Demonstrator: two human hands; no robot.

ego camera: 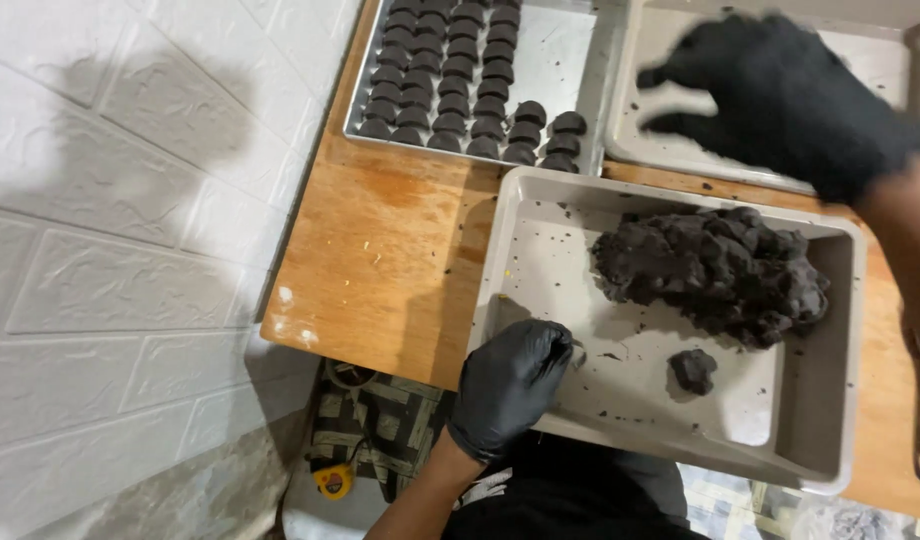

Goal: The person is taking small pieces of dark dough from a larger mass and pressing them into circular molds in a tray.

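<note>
The metal tray (570, 60) at the far side of the wooden table (380, 250) already carries several packed rows of small dark dough pieces (450, 75), filling its left part and stopping at a ragged front of a few pieces near its lower right; the rest of that tray's floor is bare, so shaping looks well under way but not finished. A large lump of dark dough (715, 270) sits against the far right wall of the near plastic tray (520, 230), and one small pinched-off piece (693, 370) lies apart from it, closer to the near rim, so a good share of material is left to portion. The left hand (510, 385), in a black glove, rests on the near left corner of that plastic tray with its grip curled together, pressing on the tray floor; whether anything is pinched under the fingers I cannot tell. The right hand (780, 95), also gloved in black and blurred, hovers above a second pale tray (640, 120) at the far right with its grip spread apart and holding nothing. For room: the near tray overhangs the table's front edge, with a dark lap and clutter on the floor below, so its near rim has little margin. The bare strip of wood to the left runs to a white brick-patterned wall (110, 250), and the three trays sit close together with little gap between them.
</note>
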